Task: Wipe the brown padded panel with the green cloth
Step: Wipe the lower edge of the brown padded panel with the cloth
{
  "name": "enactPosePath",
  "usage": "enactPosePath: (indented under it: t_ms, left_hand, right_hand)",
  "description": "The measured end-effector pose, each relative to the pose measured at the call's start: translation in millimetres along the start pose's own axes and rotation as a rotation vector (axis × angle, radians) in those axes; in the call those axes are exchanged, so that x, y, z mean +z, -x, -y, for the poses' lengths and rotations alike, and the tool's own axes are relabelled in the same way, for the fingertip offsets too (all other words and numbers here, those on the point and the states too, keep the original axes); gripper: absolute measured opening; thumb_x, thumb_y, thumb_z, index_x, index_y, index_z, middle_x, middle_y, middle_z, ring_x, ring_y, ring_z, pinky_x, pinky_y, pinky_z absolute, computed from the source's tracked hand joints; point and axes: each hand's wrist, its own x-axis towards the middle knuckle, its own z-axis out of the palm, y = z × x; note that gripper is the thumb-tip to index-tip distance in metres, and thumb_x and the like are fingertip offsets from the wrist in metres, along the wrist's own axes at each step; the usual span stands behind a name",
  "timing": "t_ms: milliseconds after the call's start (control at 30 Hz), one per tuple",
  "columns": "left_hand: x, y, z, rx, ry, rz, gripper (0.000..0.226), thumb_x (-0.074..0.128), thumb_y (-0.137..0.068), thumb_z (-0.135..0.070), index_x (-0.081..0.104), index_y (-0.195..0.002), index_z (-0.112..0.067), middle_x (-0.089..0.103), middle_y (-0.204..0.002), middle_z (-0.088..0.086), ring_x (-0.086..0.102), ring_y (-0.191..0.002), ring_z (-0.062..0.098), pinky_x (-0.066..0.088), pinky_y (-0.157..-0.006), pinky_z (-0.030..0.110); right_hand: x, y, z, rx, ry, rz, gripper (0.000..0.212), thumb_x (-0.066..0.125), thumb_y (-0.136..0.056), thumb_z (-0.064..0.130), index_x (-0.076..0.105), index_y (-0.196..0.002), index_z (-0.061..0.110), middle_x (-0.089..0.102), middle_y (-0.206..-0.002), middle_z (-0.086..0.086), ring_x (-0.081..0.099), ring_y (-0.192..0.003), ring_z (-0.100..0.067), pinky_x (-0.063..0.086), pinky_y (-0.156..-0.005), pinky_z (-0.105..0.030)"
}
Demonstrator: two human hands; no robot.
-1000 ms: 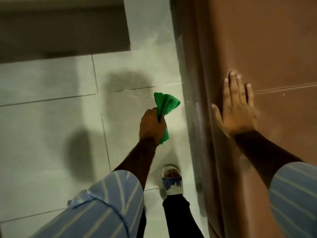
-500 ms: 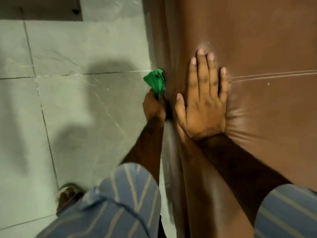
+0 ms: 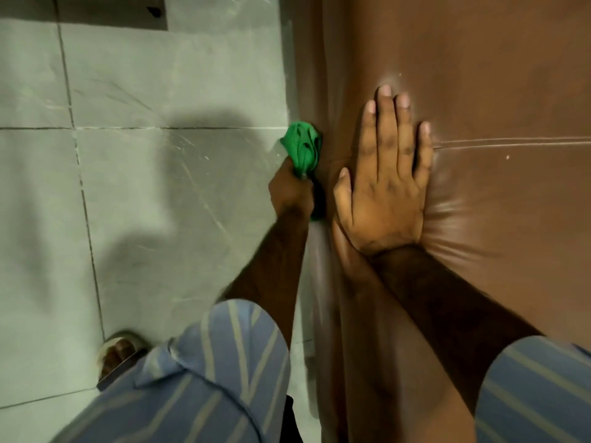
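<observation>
The brown padded panel (image 3: 479, 75) stands upright and fills the right half of the head view, with a stitched seam running right from mid-height. My right hand (image 3: 385, 187) lies flat on it, fingers spread and pointing up, denting the padding. My left hand (image 3: 292, 191) is shut on the bunched green cloth (image 3: 303, 148), which presses against the panel's left side edge just left of my right hand. Part of the cloth is hidden under my fist.
Grey floor tiles (image 3: 144, 171) with dark grout lines lie to the left, crossed by my shadow. My sandalled foot (image 3: 120, 351) shows at the lower left. A darker strip (image 3: 96, 11) runs along the top left.
My left hand has carried the green cloth from out over the floor to the panel's side edge. The view has shifted toward the panel, and my right hand stays pressed flat on it.
</observation>
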Motion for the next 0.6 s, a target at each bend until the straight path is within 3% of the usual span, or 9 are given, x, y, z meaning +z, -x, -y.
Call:
enactPosePath:
  t_ms: [100, 200, 300, 367, 467, 533, 600]
  left_hand:
    - [-5.3, 68.1, 41.8, 0.074, 0.135, -0.036, 0.025, 0.06, -0.089, -0.014, 0.071, -0.111, -0.012, 0.076, -0.11, 0.009, 0.069, -0.104, 0.019, 0.053, -0.091, 0.03]
    - [-16.3, 133.8, 108.8, -0.096, 0.161, 0.17, 0.018, 0.061, -0.088, -0.014, 0.072, -0.101, -0.019, 0.073, -0.09, -0.002, 0.07, -0.082, 0.01, 0.049, -0.076, 0.026]
    - [-15.6, 123.5, 121.1, -0.192, -0.02, 0.274, 0.013, 0.062, -0.088, -0.013, 0.071, -0.095, -0.017, 0.075, -0.096, 0.008, 0.072, -0.092, 0.028, 0.046, -0.076, 0.028]
    - [-6.7, 87.4, 95.9, -0.225, -0.036, 0.205, 0.019, 0.058, -0.085, -0.026, 0.071, -0.098, -0.022, 0.076, -0.108, 0.013, 0.07, -0.1, 0.034, 0.054, -0.083, 0.032]
    - [-1.1, 60.7, 58.7, -0.188, 0.213, 0.06, 0.035, 0.058, -0.08, -0.028, 0.071, -0.112, -0.022, 0.077, -0.112, 0.008, 0.07, -0.107, 0.031, 0.056, -0.098, 0.041]
    - [0.7, 84.7, 64.8, -0.155, 0.361, 0.063, 0.036, 0.06, -0.084, -0.021, 0.069, -0.119, -0.022, 0.076, -0.116, 0.011, 0.07, -0.11, 0.033, 0.056, -0.1, 0.051]
    - [-1.3, 135.2, 95.5, -0.243, 0.448, 0.119, 0.037, 0.062, -0.084, -0.021, 0.069, -0.12, -0.023, 0.076, -0.115, 0.013, 0.07, -0.109, 0.038, 0.057, -0.096, 0.056]
  right_hand:
    - [-3.7, 0.0, 2.1, 0.005, -0.003, 0.004, 0.082, 0.055, -0.1, 0.029, 0.025, -0.171, 0.002, 0.024, -0.179, -0.017, 0.022, -0.167, -0.033, 0.017, -0.136, -0.056]
    - [-2.9, 0.7, 1.7, 0.005, -0.001, 0.017, 0.083, 0.053, -0.1, 0.03, 0.022, -0.171, 0.002, 0.021, -0.179, -0.017, 0.02, -0.168, -0.033, 0.017, -0.136, -0.057]
    - [-3.8, 0.4, 0.9, -0.001, -0.002, 0.018, 0.083, 0.052, -0.101, 0.031, 0.02, -0.172, 0.002, 0.02, -0.18, -0.016, 0.019, -0.168, -0.033, 0.016, -0.137, -0.057]
    - [-2.5, 1.3, 0.4, 0.0, -0.006, 0.009, 0.084, 0.052, -0.1, 0.032, 0.02, -0.172, 0.003, 0.019, -0.18, -0.016, 0.019, -0.168, -0.033, 0.016, -0.136, -0.057]
    - [0.8, 1.8, 0.4, 0.009, -0.022, -0.003, 0.084, 0.052, -0.1, 0.034, 0.021, -0.172, 0.003, 0.02, -0.18, -0.016, 0.018, -0.168, -0.032, 0.016, -0.136, -0.057]
    - [0.9, 1.4, 0.4, 0.006, -0.026, -0.005, 0.084, 0.052, -0.1, 0.034, 0.021, -0.172, 0.003, 0.02, -0.18, -0.016, 0.019, -0.168, -0.033, 0.017, -0.136, -0.057]
    - [0.4, 0.5, 0.0, 0.003, -0.025, -0.004, 0.084, 0.052, -0.1, 0.034, 0.02, -0.172, 0.004, 0.02, -0.18, -0.016, 0.019, -0.168, -0.033, 0.017, -0.136, -0.058]
